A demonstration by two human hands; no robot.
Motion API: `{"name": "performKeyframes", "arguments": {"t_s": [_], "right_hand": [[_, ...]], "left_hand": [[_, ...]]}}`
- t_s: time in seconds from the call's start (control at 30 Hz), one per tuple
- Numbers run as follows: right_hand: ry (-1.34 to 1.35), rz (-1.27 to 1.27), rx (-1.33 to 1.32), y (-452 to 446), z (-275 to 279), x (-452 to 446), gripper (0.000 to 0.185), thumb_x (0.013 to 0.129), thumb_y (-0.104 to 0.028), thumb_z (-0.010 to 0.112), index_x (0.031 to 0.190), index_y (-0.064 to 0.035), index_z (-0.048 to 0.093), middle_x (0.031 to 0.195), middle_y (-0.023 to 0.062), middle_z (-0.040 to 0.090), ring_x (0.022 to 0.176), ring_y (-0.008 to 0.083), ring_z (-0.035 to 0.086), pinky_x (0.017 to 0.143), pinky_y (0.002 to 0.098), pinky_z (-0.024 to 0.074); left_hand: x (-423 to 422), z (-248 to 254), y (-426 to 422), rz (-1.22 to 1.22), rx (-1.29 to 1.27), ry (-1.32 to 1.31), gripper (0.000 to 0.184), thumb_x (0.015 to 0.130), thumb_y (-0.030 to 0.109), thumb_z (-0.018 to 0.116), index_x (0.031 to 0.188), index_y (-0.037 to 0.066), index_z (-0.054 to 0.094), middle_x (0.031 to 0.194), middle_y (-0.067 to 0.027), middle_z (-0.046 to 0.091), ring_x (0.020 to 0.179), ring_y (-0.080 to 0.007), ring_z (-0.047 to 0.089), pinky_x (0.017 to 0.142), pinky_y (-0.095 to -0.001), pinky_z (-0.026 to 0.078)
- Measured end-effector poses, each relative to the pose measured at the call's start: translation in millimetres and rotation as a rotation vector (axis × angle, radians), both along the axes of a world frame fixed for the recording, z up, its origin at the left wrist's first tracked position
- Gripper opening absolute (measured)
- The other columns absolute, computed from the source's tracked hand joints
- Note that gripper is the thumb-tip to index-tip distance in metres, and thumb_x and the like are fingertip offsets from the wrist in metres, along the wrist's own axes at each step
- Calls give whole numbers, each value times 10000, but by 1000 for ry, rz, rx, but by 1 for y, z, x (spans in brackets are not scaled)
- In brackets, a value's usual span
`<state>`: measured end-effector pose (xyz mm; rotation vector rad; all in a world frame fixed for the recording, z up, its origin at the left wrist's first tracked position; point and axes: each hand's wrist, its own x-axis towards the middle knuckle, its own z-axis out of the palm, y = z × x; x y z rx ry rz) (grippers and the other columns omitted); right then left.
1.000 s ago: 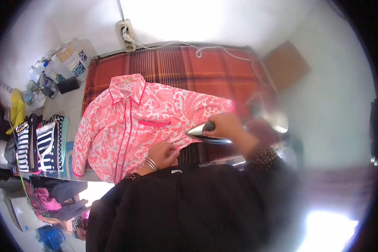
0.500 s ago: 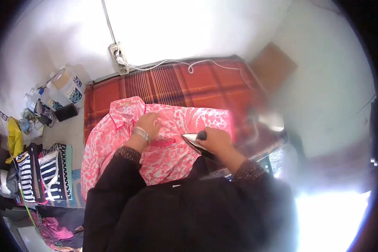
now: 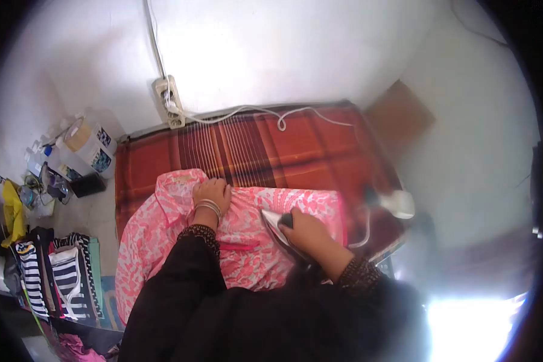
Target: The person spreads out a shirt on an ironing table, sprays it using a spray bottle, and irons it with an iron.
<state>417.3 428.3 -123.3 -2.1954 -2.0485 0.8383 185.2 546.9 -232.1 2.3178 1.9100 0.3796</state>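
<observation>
A pink-and-white patterned shirt with a collar lies spread before me, one sleeve stretched toward the right. Near the collar, my left hand presses down with curled fingers closed on the fabric. My right hand is wrapped round the dark handle of an iron. The iron's pointed tip faces up and left on the shirt, close to the sleeve; its rear is hidden by my hand and arm.
A red plaid cloth covers the surface beneath. A white cord runs from the wall socket strip along the back. A white spray bottle lies right. Folded clothes and plastic jugs stand left.
My left hand has shifted up the shirt toward the collar and its fingers now press on the cloth. The iron stays in my right hand near the same spot. The camera view has tilted upward.
</observation>
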Motion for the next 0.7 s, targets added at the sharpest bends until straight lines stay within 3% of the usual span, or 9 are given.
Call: {"name": "performKeyframes", "arguments": {"t_s": [0.1, 0.27, 0.53, 0.67, 0.7], "right_hand": [[-2, -41, 160, 31, -13, -16, 464, 856, -407, 573, 1117, -28, 510, 996, 219, 649, 944, 392, 622, 817, 488, 472], [-84, -74, 200, 84, -12, -35, 432, 856, -388, 591, 1086, -35, 494, 990, 220, 649, 950, 390, 621, 806, 497, 475], [-169, -82, 43, 4, -4, -18, 428, 872, -400, 549, 1096, -39, 494, 984, 207, 652, 942, 389, 624, 808, 494, 469], [-171, -81, 107, 22, -3, -21, 430, 885, -412, 501, 1086, -32, 495, 974, 228, 646, 929, 416, 615, 808, 507, 465], [-130, -117, 174, 34, -4, -24, 433, 862, -406, 572, 1062, -28, 504, 942, 247, 649, 902, 423, 620, 787, 496, 476]], "left_hand": [[0, 3, -3, -2, 45, -11, 236, 877, 342, 508, 931, 143, 623, 945, -46, 621, 1011, -234, 563, 905, -451, 361], [-5, -12, 0, 16, 66, -76, 219, 847, 341, 544, 917, 151, 627, 975, -39, 605, 1011, -230, 549, 918, -457, 340], [-4, -2, -1, -7, 85, -106, 181, 831, 306, 563, 903, 153, 628, 945, -31, 612, 1000, -222, 551, 887, -450, 352], [-3, -4, -2, 0, 108, -121, 174, 836, 296, 558, 903, 152, 628, 943, -37, 615, 988, -226, 560, 885, -448, 355], [-3, -5, -1, -5, 105, -116, 174, 836, 296, 558, 903, 152, 628, 943, -37, 615, 988, -226, 560, 885, -448, 355]]}}
